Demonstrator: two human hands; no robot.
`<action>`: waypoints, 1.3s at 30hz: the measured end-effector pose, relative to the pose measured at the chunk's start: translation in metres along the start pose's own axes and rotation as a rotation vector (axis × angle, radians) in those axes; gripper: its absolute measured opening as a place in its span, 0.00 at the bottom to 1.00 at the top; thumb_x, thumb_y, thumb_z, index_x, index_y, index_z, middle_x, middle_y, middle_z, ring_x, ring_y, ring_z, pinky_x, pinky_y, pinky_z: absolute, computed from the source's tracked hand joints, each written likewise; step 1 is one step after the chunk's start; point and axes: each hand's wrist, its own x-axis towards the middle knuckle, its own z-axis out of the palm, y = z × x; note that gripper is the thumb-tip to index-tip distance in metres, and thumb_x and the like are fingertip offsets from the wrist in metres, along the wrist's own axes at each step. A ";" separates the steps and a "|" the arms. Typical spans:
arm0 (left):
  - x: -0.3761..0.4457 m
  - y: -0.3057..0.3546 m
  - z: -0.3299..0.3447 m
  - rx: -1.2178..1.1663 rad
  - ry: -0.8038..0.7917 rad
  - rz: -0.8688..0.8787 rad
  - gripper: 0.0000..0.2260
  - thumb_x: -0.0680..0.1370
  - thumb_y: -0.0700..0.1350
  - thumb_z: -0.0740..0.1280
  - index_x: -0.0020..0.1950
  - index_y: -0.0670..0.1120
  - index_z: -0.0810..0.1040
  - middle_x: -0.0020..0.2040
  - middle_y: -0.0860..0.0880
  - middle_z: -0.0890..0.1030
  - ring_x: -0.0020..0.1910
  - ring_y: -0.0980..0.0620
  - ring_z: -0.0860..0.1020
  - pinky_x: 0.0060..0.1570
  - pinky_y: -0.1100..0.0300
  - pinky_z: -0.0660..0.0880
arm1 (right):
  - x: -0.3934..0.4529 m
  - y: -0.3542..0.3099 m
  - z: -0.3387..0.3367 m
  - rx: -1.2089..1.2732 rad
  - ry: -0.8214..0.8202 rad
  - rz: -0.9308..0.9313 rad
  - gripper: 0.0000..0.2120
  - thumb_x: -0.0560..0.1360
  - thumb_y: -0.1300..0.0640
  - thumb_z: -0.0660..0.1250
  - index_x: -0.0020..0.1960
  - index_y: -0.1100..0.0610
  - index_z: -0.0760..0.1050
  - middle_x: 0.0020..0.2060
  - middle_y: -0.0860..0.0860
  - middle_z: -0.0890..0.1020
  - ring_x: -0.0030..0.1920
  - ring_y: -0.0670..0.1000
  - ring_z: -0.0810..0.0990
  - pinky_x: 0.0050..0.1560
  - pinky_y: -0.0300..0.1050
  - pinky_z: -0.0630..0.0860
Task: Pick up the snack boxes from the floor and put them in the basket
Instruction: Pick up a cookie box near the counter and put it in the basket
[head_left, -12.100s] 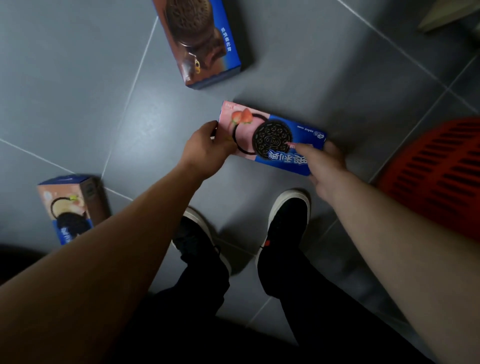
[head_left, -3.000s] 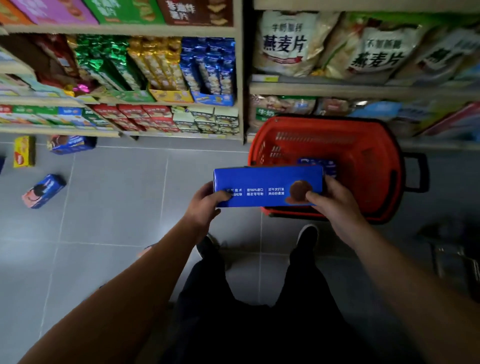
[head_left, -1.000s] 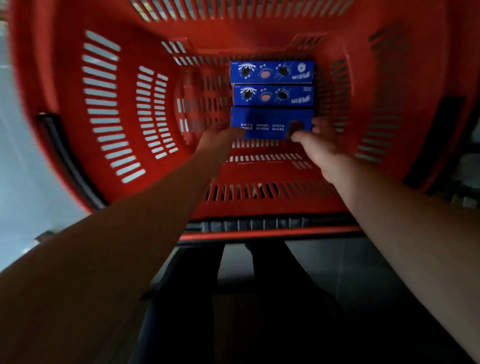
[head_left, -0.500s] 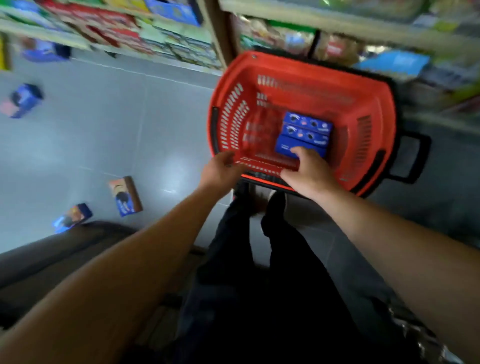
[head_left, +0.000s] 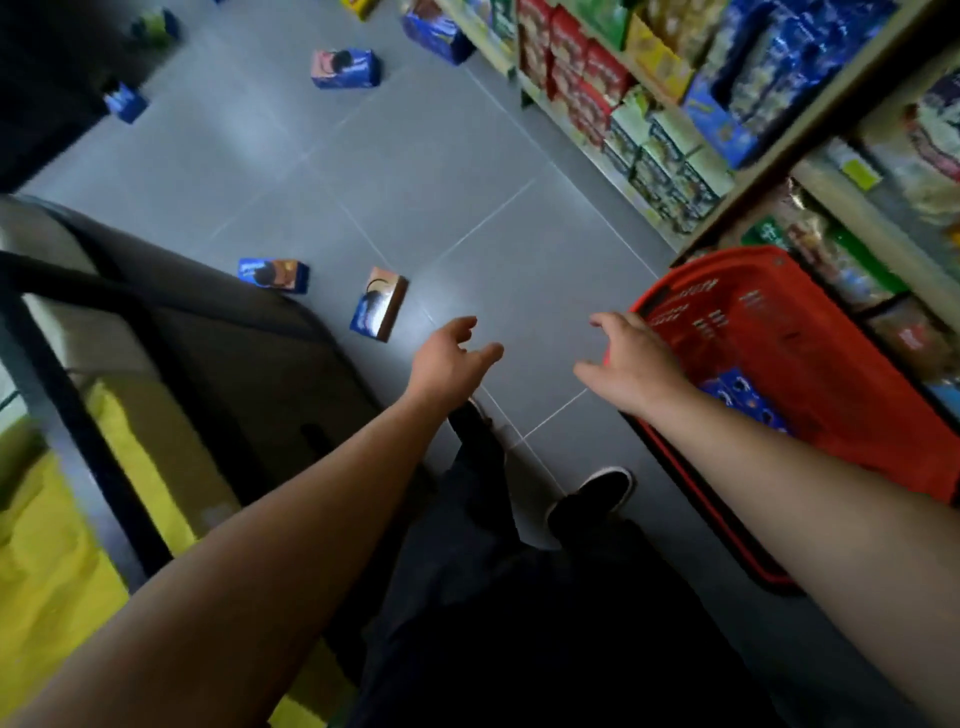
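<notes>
left hand (head_left: 449, 356): empty, fingers loosely spread, held out over the floor (head_left: 426, 171), touching nothing
right hand (head_left: 631, 364): empty, fingers loosely spread, hovering at the near-left rim of the basket; contact with the rim cannot be told
basket (head_left: 810, 332): red plastic, slotted walls, dark rim band, standing on the floor at right, in front of the shelves
boxes in basket (head_left: 743, 397): blue with dark cookie prints, lying on the basket bottom, partly hidden by the right forearm; count unclear
nearest floor box (head_left: 378, 310): blue and tan-pink, dark round cookie on its face, standing tilted on one end just ahead-left of the left hand, apart from it
second floor box (head_left: 274, 274): blue and orange, dark cookie print, lying flat, left of the nearest one, near the dark cabinet edge
far floor box (head_left: 345, 68): pink and blue, dark cookie print, well up the aisle
far-left floor box (head_left: 124, 103): small, blue, blurred
box by shelf base (head_left: 434, 28): blue and brown, beside the lowest shelf
shelves (head_left: 649, 104): right side, packed with red, green, yellow, blue packets
cabinet (head_left: 156, 338): dark, curved edge, left side, yellow inside
person: dark trousers, black shoes with white soles (head_left: 592, 496)
</notes>
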 end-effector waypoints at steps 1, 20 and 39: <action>0.006 -0.007 -0.013 -0.023 0.017 -0.014 0.28 0.74 0.52 0.71 0.73 0.49 0.70 0.68 0.47 0.76 0.63 0.49 0.76 0.64 0.55 0.70 | 0.008 -0.015 0.003 -0.024 -0.014 -0.016 0.29 0.71 0.52 0.69 0.71 0.55 0.68 0.68 0.57 0.72 0.68 0.59 0.70 0.68 0.48 0.67; 0.151 -0.126 -0.208 -0.392 0.228 -0.352 0.28 0.73 0.53 0.71 0.71 0.50 0.71 0.67 0.48 0.76 0.64 0.49 0.75 0.65 0.51 0.72 | 0.192 -0.281 0.073 -0.241 -0.236 -0.164 0.29 0.72 0.52 0.68 0.72 0.55 0.68 0.71 0.54 0.69 0.70 0.55 0.68 0.69 0.46 0.64; 0.364 -0.179 -0.210 -0.652 0.300 -0.729 0.26 0.76 0.52 0.70 0.73 0.50 0.69 0.69 0.48 0.74 0.66 0.51 0.73 0.64 0.56 0.70 | 0.464 -0.351 0.179 -0.405 -0.545 -0.222 0.27 0.72 0.52 0.68 0.70 0.57 0.70 0.69 0.54 0.72 0.69 0.55 0.70 0.67 0.46 0.66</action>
